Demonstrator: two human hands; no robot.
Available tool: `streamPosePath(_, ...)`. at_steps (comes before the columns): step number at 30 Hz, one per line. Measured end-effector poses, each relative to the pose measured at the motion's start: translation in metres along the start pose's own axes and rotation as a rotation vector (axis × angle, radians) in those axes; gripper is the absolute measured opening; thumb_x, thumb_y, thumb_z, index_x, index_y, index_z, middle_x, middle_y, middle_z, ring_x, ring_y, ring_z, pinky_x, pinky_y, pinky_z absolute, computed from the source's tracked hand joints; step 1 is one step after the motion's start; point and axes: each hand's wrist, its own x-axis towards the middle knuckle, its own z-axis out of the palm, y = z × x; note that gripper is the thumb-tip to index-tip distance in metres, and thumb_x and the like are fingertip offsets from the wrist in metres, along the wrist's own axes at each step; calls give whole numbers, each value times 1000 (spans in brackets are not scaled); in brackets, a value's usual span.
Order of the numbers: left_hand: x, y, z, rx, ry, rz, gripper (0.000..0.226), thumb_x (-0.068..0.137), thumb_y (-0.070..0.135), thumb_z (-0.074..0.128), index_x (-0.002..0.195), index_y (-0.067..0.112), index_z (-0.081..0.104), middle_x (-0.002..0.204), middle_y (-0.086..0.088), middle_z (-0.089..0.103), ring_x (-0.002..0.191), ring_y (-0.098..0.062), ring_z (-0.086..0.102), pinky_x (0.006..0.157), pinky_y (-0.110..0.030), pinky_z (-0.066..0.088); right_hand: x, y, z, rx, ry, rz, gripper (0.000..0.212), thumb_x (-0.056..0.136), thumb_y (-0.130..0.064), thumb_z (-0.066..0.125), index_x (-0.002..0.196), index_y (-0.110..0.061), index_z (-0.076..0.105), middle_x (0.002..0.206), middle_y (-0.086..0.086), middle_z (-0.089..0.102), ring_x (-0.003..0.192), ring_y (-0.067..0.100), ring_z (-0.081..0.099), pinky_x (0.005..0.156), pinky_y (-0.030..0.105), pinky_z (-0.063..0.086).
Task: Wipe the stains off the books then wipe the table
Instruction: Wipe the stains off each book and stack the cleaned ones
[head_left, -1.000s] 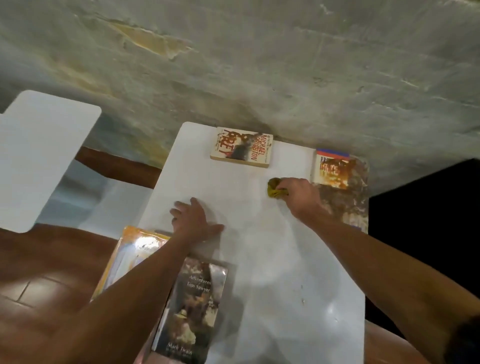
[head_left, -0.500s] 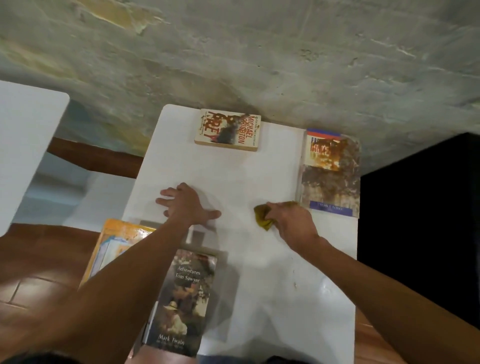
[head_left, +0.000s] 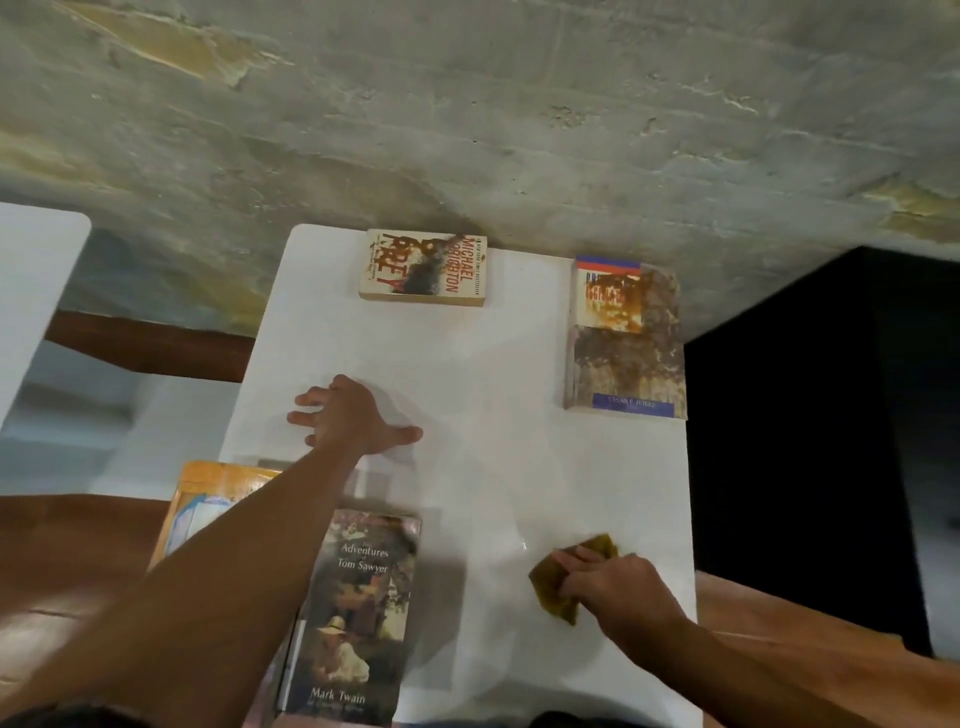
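Note:
A white table (head_left: 493, 395) carries several books. A Michael Crichton paperback (head_left: 423, 270) lies at the far edge. A stained book (head_left: 626, 338) lies at the far right. The Tom Sawyer book (head_left: 358, 613) lies at the near left, and an orange-edged book (head_left: 208, 499) juts out beside it under my left forearm. My left hand (head_left: 348, 421) rests flat on the table with fingers spread. My right hand (head_left: 618, 587) presses a yellow-brown cloth (head_left: 556, 584) onto the table near the right front.
A rough concrete wall (head_left: 467, 130) runs behind the table. A second white table (head_left: 31, 291) stands at the left. A dark cabinet (head_left: 831, 415) stands close to the table's right edge. Brown floor shows below.
My right hand has dragged the cloth from the far right of the table, near the stained book, back towards me. My left hand has stayed planted on the table.

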Motion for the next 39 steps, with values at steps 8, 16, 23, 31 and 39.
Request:
streamPosePath(8,0,-1,-2,19,-1,0,140,56,77,80,148,-7,14,153,-39,18,144,-57,17,111,-60,33,29,3,-46,344,-291,245,11,80,-24,69,89,-31,69,87,-16,64,87,7,62,71,12,44)
streamPosePath(16,-2,-5,-6,101,11,8,130,57,84,72,145,2,22,151,-29,29,142,-47,30,111,-54,34,102,-10,-111,1283,40,568,23,89,-7,66,105,-24,65,104,4,69,98,20,66,84,35,57)
streamPosePath(23,26,-14,-66,48,50,157,92,75,78,65,135,10,46,127,-10,57,119,-30,57,95,-43,48,162,-5,-128,2026,256,683,37,90,-20,63,124,-8,63,118,15,70,110,33,66,87,43,55)
streamPosePath(31,96,26,-133,-22,235,516,129,59,62,87,156,16,16,157,-7,28,144,-30,28,113,-52,35,210,0,-141,2211,405,682,46,87,-26,71,129,-12,60,110,11,73,92,26,73,73,39,59)
streamPosePath(39,128,45,-148,123,152,676,132,56,54,92,156,20,13,159,-1,25,145,-28,22,115,-50,33,220,2,-143,2339,378,634,42,90,-24,68,129,-10,59,112,14,72,88,28,74,65,37,58)
